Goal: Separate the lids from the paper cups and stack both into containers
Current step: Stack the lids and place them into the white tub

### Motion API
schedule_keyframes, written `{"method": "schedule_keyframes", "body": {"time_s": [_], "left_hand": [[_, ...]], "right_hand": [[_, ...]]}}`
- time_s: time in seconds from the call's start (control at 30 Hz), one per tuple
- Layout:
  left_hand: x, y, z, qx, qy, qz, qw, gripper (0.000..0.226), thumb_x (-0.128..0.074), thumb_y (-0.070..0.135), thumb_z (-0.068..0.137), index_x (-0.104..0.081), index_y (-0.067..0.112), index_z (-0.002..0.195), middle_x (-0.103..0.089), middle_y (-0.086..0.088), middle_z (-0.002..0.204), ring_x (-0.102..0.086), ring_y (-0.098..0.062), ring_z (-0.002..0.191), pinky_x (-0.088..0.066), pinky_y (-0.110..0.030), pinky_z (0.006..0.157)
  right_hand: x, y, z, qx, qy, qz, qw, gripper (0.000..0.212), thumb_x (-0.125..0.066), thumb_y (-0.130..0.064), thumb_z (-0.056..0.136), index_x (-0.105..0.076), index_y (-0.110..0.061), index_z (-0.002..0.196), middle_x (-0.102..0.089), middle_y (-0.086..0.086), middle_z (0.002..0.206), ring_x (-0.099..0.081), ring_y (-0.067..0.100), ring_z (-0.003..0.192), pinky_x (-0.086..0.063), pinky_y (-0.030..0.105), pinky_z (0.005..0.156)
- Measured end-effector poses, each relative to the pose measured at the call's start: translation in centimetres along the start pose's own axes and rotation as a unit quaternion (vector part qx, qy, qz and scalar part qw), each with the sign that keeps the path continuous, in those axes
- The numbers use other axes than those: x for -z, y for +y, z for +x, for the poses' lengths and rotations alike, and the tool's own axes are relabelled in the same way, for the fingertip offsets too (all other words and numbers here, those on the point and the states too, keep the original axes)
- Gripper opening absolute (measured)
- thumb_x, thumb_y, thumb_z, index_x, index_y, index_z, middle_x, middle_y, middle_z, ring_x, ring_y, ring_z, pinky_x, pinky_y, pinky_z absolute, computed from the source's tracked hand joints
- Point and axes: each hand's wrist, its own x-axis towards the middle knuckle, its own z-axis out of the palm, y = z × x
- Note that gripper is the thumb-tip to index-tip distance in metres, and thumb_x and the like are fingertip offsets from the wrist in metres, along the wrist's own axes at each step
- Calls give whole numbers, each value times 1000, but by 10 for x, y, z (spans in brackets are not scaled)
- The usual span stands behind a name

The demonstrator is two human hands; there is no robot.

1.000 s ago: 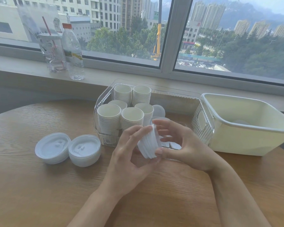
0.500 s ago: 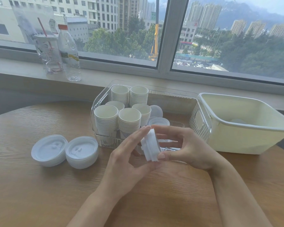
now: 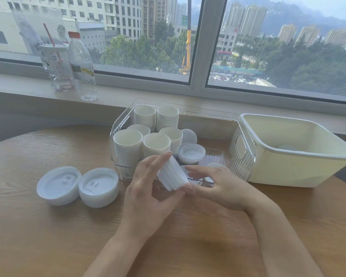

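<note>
1. A stack of white lids point(image 3: 173, 174) is being held on edge, tilted, just in front of the clear bin point(image 3: 240, 156).
2. The left hand point(image 3: 148, 188) is gripping the stack with fingers over its top and thumb beneath; the right hand point(image 3: 218, 184) is pinching its right end.
3. Six stacks of paper cups point(image 3: 128, 146) are standing in the bin's left part; two lid piles point(image 3: 191, 155) are sitting beside them.
4. Two lid stacks point(image 3: 78, 185) are resting on the table point(image 3: 48, 236), left of the bin.
5. A cream tub point(image 3: 300, 154) is sitting touching the bin's right side.
</note>
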Motion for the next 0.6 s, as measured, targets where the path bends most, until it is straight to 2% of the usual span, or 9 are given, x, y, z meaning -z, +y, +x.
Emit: {"method": "schedule_keyframes", "body": {"time_s": [0.1, 0.23, 0.3, 0.47, 0.53, 0.6], "left_hand": [[0, -1, -1, -1, 13, 7, 1000, 78, -88, 44, 78, -55, 32, 148, -55, 15, 140, -61, -12, 120, -58, -27, 77], [2, -4, 1, 10, 40, 27, 999, 76, -80, 49, 79, -54, 33, 149, -54, 16, 140, -59, -11, 125, -61, -41, 79], [3, -4, 2, 11, 45, 28, 999, 75, -80, 48, 80, -54, 32, 149, -55, 15, 140, -57, -11, 126, -60, -42, 80], [3, -3, 1, 11, 37, 35, 999, 77, -85, 41, 78, -56, 30, 148, -56, 14, 139, -55, -4, 124, -60, -34, 78], [2, -3, 1, 8, 29, 34, 999, 77, -85, 41, 78, -55, 31, 148, -56, 12, 139, -57, -7, 122, -60, -35, 78], [1, -2, 0, 9, 21, 23, 999, 78, -84, 44, 78, -54, 33, 149, -57, 13, 139, -60, -11, 119, -59, -32, 80]], "right_hand": [[-2, 3, 1, 3, -19, 15, 1000, 88, -60, -92, 73, -54, -45, 147, -63, -23, 139, -58, -9, 126, -48, 31, 113], [4, -1, -3, 5, -11, -20, 1000, 67, -80, -60, 82, -60, -40, 142, -66, -25, 125, -57, -15, 119, -42, 9, 104], [6, 1, -3, 13, 4, -17, 1000, 55, -82, -48, 86, -63, -42, 138, -69, -22, 117, -58, -12, 114, -40, 5, 99], [15, 8, -3, 48, 132, 98, 985, 19, -78, -21, 94, -79, -28, 111, -78, -11, 99, -71, 4, 97, -51, 17, 93], [18, 6, -4, 72, 174, 140, 972, 13, -77, -18, 94, -80, -23, 106, -79, -6, 97, -72, 11, 95, -54, 25, 94], [20, 1, -5, 109, 180, 184, 960, 10, -77, -15, 93, -80, -18, 102, -79, -2, 95, -72, 18, 94, -55, 28, 93]]}}
